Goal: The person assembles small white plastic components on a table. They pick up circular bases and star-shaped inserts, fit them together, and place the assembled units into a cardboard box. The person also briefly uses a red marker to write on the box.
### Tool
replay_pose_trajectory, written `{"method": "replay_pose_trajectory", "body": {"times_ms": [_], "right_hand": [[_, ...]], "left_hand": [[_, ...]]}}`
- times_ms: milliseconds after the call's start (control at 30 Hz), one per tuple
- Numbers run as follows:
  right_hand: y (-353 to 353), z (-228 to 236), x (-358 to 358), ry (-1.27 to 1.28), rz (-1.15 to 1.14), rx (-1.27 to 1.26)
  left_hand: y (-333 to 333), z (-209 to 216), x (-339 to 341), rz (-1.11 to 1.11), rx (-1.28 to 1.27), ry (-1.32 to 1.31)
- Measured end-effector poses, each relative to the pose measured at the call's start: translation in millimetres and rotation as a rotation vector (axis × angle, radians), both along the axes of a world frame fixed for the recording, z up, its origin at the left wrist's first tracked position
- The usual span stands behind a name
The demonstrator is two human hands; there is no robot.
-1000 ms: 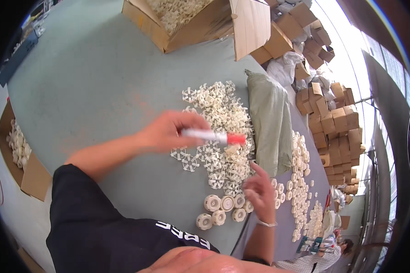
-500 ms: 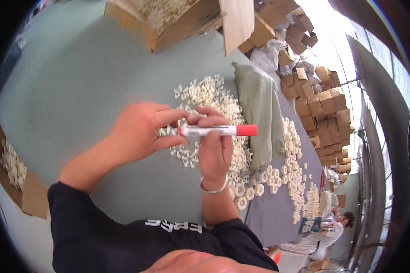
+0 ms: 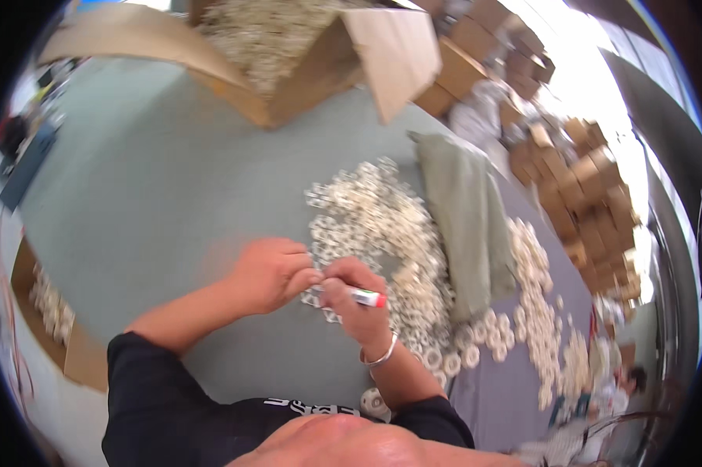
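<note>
My right hand (image 3: 356,305) is closed around a white marker pen (image 3: 364,296) with a red end pointing right. The rest of the marker is hidden in my fingers. My left hand (image 3: 270,274) meets it from the left, thumb and fingers pinched together close to my right fingertips; what they hold, if anything, is hidden. Both hands are over the grey-green table (image 3: 156,179), at the near left edge of a loose pile of small off-white plastic pieces (image 3: 382,214).
An open carton (image 3: 296,97) full of off-white pieces stands at the far side. An olive cloth sack (image 3: 464,226) lies right of the pile, with round white parts (image 3: 534,288) beyond. Another box (image 3: 84,359) sits at left; stacked cartons (image 3: 592,194) stand right.
Both hands have come lower in the picture and closer together. The marker, earlier held out horizontally with much of its length showing, is now mostly covered by my right hand. The view has shifted.
</note>
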State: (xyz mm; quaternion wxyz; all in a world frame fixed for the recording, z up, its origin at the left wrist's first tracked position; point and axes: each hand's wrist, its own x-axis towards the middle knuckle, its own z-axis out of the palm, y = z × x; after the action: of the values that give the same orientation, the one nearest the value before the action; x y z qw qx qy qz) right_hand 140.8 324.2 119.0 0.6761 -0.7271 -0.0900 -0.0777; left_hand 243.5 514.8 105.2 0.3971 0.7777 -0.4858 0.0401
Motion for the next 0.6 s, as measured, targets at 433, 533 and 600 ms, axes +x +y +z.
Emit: {"method": "replay_pose_trajectory", "body": {"times_ms": [433,533,600], "right_hand": [[-16,52,69,-0.231,0.013,0.245],[26,73,107,-0.286,0.108,0.360],[62,96,134,-0.340,0.185,0.395]], "left_hand": [[155,140,146,0.904,-0.997,0.287],[192,144,164,0.814,-1.112,0.400],[206,124,166,0.796,-1.227,0.461]]}}
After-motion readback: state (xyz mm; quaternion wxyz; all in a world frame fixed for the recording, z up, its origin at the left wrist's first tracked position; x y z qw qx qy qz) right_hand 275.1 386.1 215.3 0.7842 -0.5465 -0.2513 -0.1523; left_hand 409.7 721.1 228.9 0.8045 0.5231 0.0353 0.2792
